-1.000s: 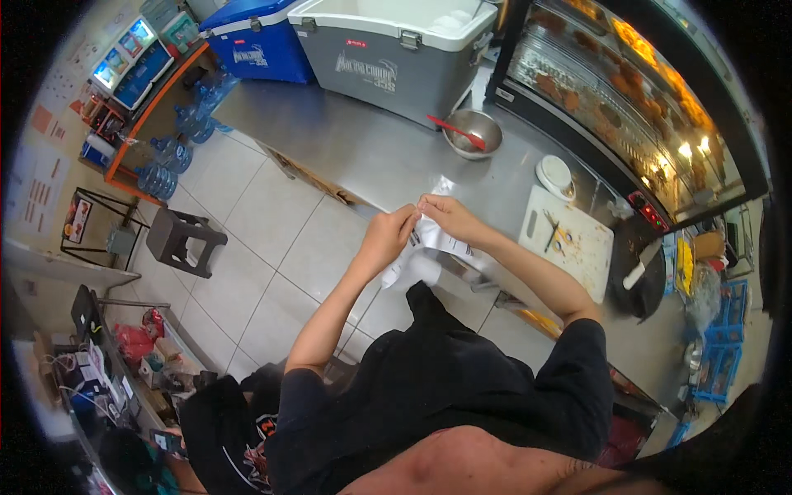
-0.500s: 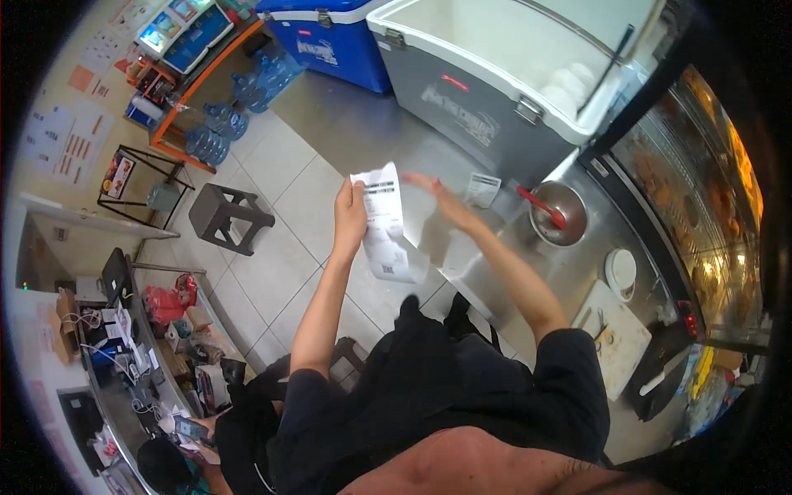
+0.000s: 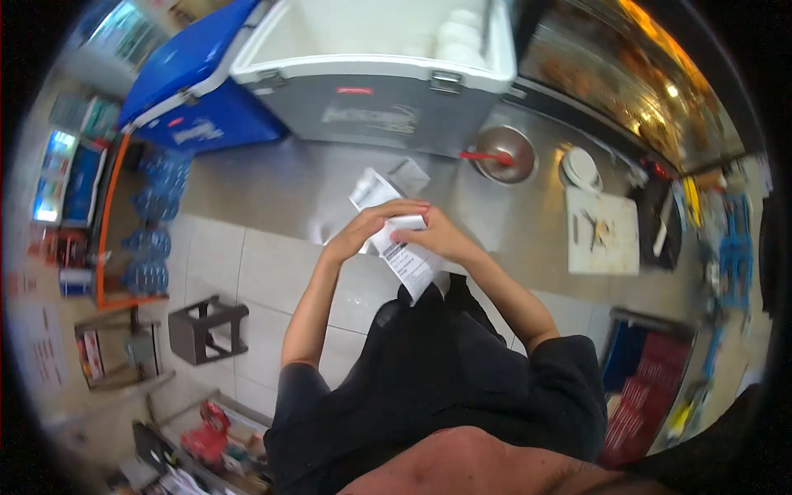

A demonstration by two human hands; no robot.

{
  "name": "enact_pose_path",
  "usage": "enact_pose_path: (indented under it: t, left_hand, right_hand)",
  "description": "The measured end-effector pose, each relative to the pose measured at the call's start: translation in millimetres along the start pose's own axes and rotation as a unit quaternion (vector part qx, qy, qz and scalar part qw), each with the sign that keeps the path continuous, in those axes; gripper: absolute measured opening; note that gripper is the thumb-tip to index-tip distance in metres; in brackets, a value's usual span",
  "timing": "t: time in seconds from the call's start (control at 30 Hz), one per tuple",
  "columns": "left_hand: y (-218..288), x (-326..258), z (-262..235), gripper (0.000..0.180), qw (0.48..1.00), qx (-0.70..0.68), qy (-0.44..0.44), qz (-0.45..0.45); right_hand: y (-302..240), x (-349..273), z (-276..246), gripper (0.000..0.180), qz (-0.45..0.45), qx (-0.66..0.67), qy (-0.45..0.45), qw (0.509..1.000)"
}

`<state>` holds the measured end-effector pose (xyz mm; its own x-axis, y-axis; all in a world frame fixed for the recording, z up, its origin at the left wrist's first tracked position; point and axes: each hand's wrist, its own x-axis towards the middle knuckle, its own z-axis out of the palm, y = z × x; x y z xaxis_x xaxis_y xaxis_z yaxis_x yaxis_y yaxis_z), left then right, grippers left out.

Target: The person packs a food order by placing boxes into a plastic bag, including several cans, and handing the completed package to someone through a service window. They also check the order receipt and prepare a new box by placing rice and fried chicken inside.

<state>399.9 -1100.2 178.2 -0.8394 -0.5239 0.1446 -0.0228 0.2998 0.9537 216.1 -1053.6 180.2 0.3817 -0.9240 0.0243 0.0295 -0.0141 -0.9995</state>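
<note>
A long white printed receipt (image 3: pixel 410 268) is bent between my two hands, in front of my body near the counter's edge. My left hand (image 3: pixel 361 228) grips it from the left, fingers stretched across its upper part. From the right, my right hand (image 3: pixel 441 237) pinches it with the thumb on top. One end of the paper sticks out beyond my fingers and the other hangs toward me. Just past my hands, a second paper slip (image 3: pixel 408 176) lies on the steel counter (image 3: pixel 318 177).
On the counter stand a grey cooler box (image 3: pixel 371 115) without its lid in place, a blue cooler (image 3: pixel 198 82), a steel bowl (image 3: pixel 518 169) with a red utensil, and a cutting board (image 3: pixel 602 247) with scissors. A dark stool (image 3: pixel 206 330) stands left on the tiles.
My view has turned right toward the counter. My right hand, apart from the receipt before, now holds it together with my left. The receipt, hanging long earlier, is now bent between both hands.
</note>
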Motion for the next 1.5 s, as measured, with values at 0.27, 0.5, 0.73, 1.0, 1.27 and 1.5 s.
enact_pose_path:
  t: [0.27,0.5,0.73,1.0,1.27,1.5]
  left_hand:
    - [18,105,107,0.07,0.856,-0.509,-0.042,-0.086]
    - [60,198,207,0.057,0.778,-0.6,-0.123,-0.14]
    - [120,273,410,0.057,0.684,-0.645,-0.303,-0.156]
    - [171,311,631,0.059,0.602,-0.627,-0.462,-0.176]
    - [142,332,788,0.044,0.734,-0.173,-0.587,-0.295]
    - [176,370,947,0.04,0.592,-0.231,-0.686,-0.354]
  right_hand:
    - [-11,-77,-53,0.024,0.122,0.031,0.373,0.919]
    - [-46,-229,-101,0.023,0.078,0.023,0.437,0.896]
    - [-63,-415,-131,0.016,0.103,-0.229,0.664,0.705]
    - [-79,-605,-155,0.028,0.118,-0.234,0.815,0.517]
    - [-57,-757,-231,0.009,0.163,-0.431,0.735,0.498]
    - [-39,-904,-297,0.013,0.19,-0.354,0.803,0.44]
